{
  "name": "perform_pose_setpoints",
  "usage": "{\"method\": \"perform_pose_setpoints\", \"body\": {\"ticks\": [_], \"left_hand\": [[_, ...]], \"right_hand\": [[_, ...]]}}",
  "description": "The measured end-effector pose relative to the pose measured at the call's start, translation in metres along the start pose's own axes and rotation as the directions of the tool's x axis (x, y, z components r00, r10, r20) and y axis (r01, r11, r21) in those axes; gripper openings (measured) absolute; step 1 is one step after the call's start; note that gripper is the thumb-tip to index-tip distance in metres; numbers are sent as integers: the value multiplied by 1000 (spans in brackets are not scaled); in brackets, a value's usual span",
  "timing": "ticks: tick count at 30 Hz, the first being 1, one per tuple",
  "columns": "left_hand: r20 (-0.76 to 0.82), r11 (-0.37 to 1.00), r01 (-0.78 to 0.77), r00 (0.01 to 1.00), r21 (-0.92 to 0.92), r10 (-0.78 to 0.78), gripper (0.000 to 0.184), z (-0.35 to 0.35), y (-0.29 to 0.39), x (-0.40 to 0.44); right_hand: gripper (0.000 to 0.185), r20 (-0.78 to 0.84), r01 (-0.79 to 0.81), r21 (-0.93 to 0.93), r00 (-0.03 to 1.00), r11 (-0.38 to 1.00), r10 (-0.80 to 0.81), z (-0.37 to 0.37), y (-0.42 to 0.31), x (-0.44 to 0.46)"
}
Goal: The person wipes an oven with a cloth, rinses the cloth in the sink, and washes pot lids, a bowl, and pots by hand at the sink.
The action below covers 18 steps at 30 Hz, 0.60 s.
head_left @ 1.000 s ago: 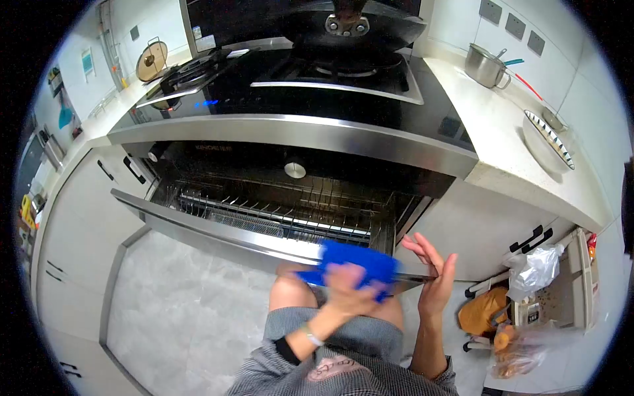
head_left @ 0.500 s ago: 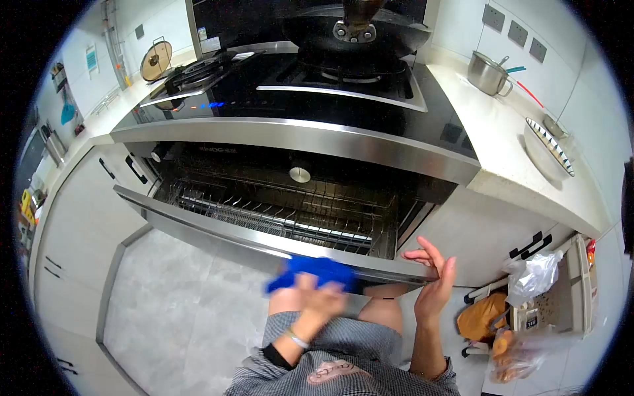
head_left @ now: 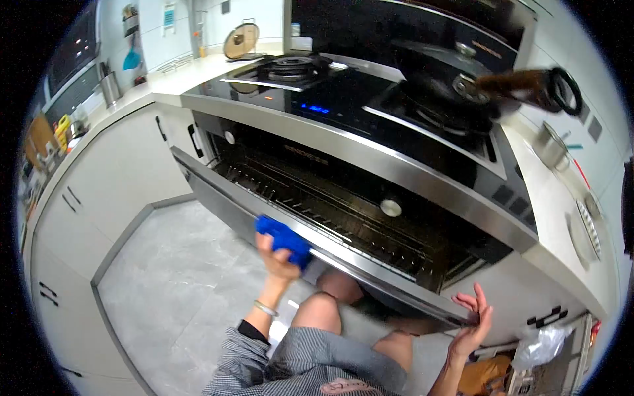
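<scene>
A blue cloth [head_left: 284, 241] is pressed against the outer front face of the pulled-out steel drawer [head_left: 228, 193], left of its middle. My left hand [head_left: 277, 259] holds the cloth, with its fingers bent over it. At the drawer's right end, my right hand [head_left: 474, 317] rests against the corner, fingers spread and holding nothing. Inside the drawer a wire rack [head_left: 330, 224] shows, partly shaded by the cooktop above.
Above the drawer is a black cooktop [head_left: 350, 99] with a wok [head_left: 442, 86], its wooden handle jutting right. A steel pot [head_left: 549, 146] and a plate [head_left: 584, 232] stand on the right counter. Bags [head_left: 541, 346] hang low at right.
The view has turned left. My left hand has carried the blue cloth leftward along the drawer front. My right hand remains at the drawer's right corner.
</scene>
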<state>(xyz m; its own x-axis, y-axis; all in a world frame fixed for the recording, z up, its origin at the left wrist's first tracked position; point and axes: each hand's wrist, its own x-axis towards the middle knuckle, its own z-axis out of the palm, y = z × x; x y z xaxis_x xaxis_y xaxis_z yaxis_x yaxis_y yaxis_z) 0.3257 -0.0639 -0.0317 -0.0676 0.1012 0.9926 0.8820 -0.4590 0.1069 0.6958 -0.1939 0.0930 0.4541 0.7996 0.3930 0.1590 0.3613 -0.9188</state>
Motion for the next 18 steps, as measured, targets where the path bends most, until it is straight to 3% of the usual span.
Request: {"method": "perform_pose_setpoints", "body": {"ticks": [2,3,5,7,9,10,12,14,16,17,18], "left_hand": [[3,966,200,979,162,-203,36,-8,-71,-13],[-25,945,304,953,119,-303,38,-12,-105,-15],[-64,853,441,895,279,-441,41,-22,-168,11],[-89,791,532,842,301,-533,46,-32,-251,27],[-216,698,710,699,92,-682,51,-31,-338,36],[-237,632,774,611,-19,-755,54,-28,-349,47],[-302,631,770,581,-98,-756,56,-14,-333,49],[-297,664,740,614,-103,-731,59,-3,-287,36],[-296,664,731,606,-160,-738,62,17,-209,25],[-200,650,714,619,-261,-760,63,23,-163,18],[-178,651,726,627,-223,-759,64,40,-132,-12]], "right_hand": [[60,-8,-7,-3,1000,1000,6,4,-3,0],[60,-26,-7,-14,1000,1000,7,5,-1,0],[59,-42,-17,-19,999,1000,16,5,3,-1],[60,-63,-11,-16,998,1000,10,9,5,-1],[51,-112,5,28,994,1000,-2,9,9,-2],[49,19,62,94,998,994,-64,0,10,-2],[49,-17,123,-21,992,992,-123,-2,14,-2],[49,-215,209,-205,944,956,-252,8,18,0],[48,-306,353,-208,862,912,-403,8,32,4],[46,-330,467,-206,794,860,-511,7,38,10],[45,-352,572,-207,713,793,-606,9,42,14]]}}
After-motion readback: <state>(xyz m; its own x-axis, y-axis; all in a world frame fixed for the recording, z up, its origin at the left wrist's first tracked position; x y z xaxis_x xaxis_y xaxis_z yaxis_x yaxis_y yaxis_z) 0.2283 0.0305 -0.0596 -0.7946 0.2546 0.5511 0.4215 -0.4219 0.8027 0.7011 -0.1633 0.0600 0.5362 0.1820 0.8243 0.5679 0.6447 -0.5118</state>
